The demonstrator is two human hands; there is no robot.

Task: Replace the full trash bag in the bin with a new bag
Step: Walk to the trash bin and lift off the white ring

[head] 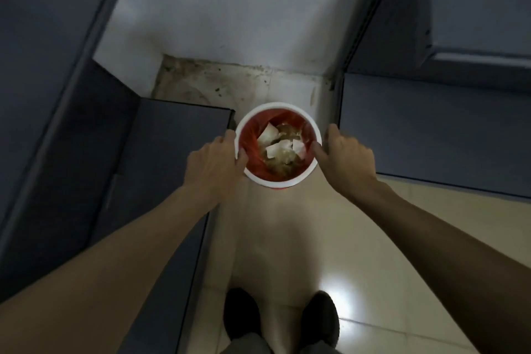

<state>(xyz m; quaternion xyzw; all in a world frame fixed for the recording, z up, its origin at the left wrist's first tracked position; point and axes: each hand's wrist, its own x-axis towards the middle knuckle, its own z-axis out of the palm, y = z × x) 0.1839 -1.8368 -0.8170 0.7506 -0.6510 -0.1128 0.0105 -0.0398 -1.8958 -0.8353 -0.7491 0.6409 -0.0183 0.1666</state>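
Observation:
A small round bin with a white rim point(275, 108) stands on the floor between two dark cabinets. A red trash bag point(253, 161) lines it, filled with crumpled white paper and brownish waste point(280, 146). My left hand point(214, 162) grips the rim on the left side, thumb inside over the bag's edge. On the right side my right hand point(344, 158) grips the rim, its thumb also reaching inside. Both arms stretch down from the lower corners of the view.
A dark grey cabinet point(161, 169) stands close on the left and another point(431, 129) on the right, leaving a narrow strip of beige tiled floor point(275, 238). A white wall point(230, 23) with a dirty floor edge lies behind. My dark shoes point(241, 316) are at the bottom.

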